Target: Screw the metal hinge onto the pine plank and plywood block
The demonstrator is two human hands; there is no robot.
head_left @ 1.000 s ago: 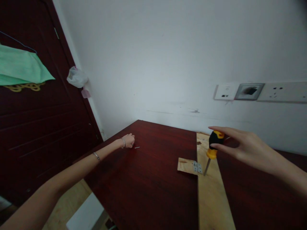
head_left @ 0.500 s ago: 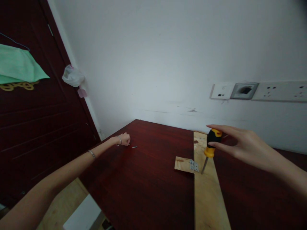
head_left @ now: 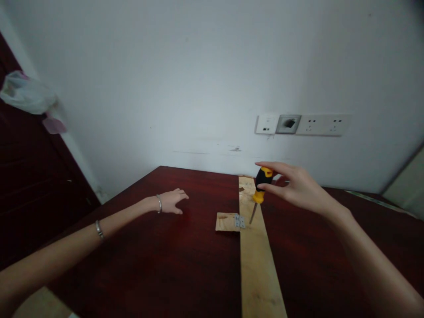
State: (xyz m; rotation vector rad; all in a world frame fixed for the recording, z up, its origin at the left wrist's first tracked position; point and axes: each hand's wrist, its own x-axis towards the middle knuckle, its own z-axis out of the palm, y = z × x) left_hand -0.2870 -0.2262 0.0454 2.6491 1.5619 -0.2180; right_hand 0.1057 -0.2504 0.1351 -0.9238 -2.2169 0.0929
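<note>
Screwdriver (head_left: 264, 180) held tilted over a long wooden board (head_left: 260, 269), at the right of a metal hinge (head_left: 240, 221).
The right hand (head_left: 293, 183) has its grip clamped on the yellow-and-black handle, thumb on the near side, fingers on the far side; the tip points down just beside the hinge, which links a small wooden piece (head_left: 227, 221) on the left to the board. Farther left, the left hand (head_left: 170, 202) has its grip apart, thumb and fingers spread over the dark red worktop (head_left: 185, 265).
</note>
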